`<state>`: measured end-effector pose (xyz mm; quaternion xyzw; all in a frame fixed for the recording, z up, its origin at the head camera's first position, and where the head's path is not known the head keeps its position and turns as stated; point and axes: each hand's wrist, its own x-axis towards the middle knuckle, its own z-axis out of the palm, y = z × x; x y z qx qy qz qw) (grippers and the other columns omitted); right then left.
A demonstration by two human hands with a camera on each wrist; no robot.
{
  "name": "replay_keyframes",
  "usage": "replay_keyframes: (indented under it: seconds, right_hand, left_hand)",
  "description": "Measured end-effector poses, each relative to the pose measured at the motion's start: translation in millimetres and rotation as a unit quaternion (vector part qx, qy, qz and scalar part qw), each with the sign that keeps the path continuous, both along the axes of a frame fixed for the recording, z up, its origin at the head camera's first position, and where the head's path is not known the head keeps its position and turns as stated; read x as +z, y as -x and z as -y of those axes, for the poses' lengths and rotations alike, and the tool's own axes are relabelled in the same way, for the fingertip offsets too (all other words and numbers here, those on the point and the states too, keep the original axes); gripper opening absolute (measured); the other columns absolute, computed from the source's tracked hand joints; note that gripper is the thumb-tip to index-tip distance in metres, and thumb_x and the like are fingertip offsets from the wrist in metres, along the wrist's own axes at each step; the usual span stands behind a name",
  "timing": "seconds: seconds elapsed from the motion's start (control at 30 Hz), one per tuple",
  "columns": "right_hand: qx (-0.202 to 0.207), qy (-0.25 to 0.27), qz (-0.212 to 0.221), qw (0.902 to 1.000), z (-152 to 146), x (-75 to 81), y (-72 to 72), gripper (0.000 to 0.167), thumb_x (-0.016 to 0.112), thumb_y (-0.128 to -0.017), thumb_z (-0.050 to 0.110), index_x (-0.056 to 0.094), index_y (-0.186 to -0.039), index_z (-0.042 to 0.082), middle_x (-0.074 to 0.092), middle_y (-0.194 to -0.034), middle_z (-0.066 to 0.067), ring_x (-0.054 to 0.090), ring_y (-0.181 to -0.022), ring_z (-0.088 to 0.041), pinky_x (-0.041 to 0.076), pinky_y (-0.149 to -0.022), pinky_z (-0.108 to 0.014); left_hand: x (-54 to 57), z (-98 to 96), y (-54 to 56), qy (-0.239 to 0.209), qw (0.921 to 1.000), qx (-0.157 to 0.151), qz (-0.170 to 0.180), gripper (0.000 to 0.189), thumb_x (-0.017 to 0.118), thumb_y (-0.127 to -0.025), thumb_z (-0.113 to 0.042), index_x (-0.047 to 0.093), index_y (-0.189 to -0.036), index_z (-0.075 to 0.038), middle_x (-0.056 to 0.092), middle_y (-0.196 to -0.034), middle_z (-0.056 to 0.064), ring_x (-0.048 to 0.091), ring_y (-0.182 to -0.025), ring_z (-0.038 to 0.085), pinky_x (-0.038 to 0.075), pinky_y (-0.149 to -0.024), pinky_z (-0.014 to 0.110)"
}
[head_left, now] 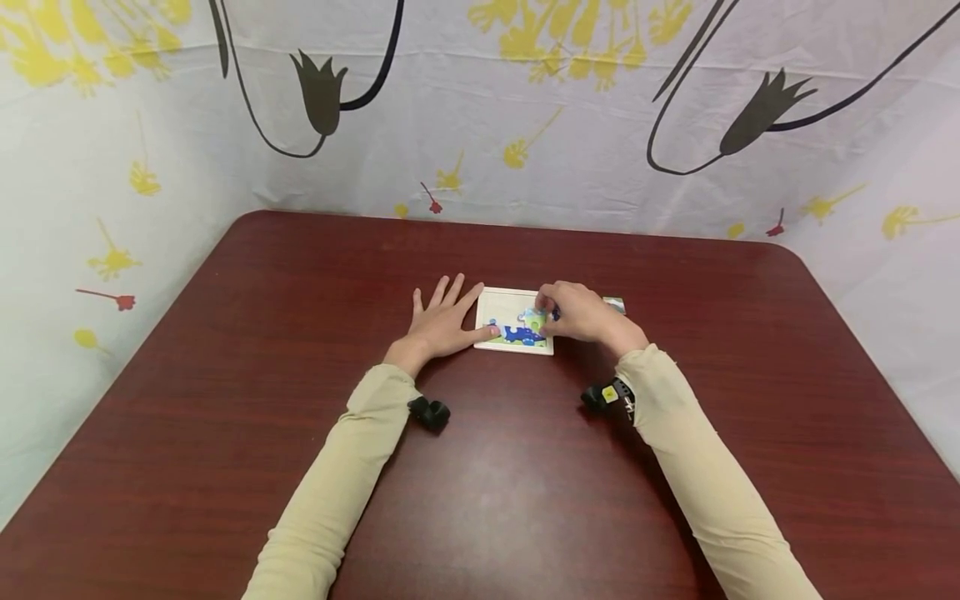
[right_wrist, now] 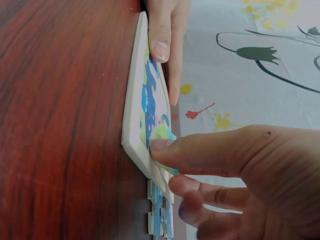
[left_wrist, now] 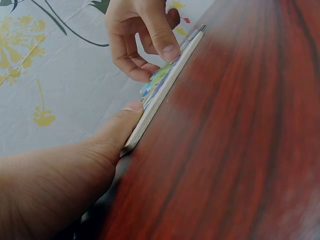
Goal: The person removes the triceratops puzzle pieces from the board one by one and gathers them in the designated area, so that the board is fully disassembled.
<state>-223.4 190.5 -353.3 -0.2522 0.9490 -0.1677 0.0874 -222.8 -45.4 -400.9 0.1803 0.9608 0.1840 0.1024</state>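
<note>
A pale wooden puzzle tray [head_left: 502, 306] lies on the table, with blue and green pieces [head_left: 517, 335] fitted along its near side and bare wood behind them. My left hand [head_left: 438, 323] lies flat at the tray's left edge, fingers spread, its thumb resting over the near left corner. Over the tray's right side, my right hand [head_left: 579, 312] pinches a green and light-blue puzzle piece [right_wrist: 161, 132] between thumb and fingers. That piece sits tilted just above the fitted ones in the right wrist view. The right hand covers part of the tray's right edge.
Loose puzzle pieces [right_wrist: 157, 215] lie beyond the tray's right edge, partly hidden behind the right hand in the head view. The dark red wooden table [head_left: 495, 467] reaches back to a white patterned cloth [head_left: 480, 108]. Each wrist bears a small black camera [head_left: 430, 413].
</note>
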Motion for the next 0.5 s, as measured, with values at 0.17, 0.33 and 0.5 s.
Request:
replay_keyframes:
  seconds: [0.17,0.33,0.5]
  right_hand:
    - [-0.007,-0.003,-0.008,0.9999,1.0,0.0,0.1,0.028,0.075,-0.076,0.011,0.06,-0.098,0.003,0.055,-0.088,-0.009,0.049,-0.08,-0.024,0.041,-0.071,-0.038]
    - [-0.007,-0.001,-0.016,0.9998,1.4,-1.3,1.4,0.025,0.074,-0.075,0.009,0.06,-0.096,0.004,0.055,-0.085,-0.009,0.049,-0.077,-0.023,0.041,-0.069,-0.037]
    - [-0.005,0.001,-0.021,0.9998,0.6,-0.1,1.7,0.025,0.074,-0.075,0.008,0.062,-0.096,0.003,0.058,-0.086,-0.009,0.051,-0.078,-0.023,0.043,-0.071,-0.038]
  left_hand:
    - [0.4,0.0,-0.2,0.0,1.0,-0.002,-0.003,0.087,0.044,-0.083,-0.07,0.012,-0.151,-0.028,0.002,-0.156,0.006,-0.006,-0.141,0.026,-0.008,-0.104,0.059]
    - [0.8,-0.3,-1.0,0.0,1.0,-0.001,-0.001,0.086,0.045,-0.083,-0.07,0.012,-0.151,-0.028,0.001,-0.156,0.006,-0.006,-0.141,0.026,-0.008,-0.104,0.058]
    - [0.9,-0.6,-0.8,0.002,1.0,0.001,-0.003,0.086,0.045,-0.083,-0.07,0.012,-0.151,-0.028,0.001,-0.156,0.005,-0.005,-0.141,0.026,-0.008,-0.104,0.058]
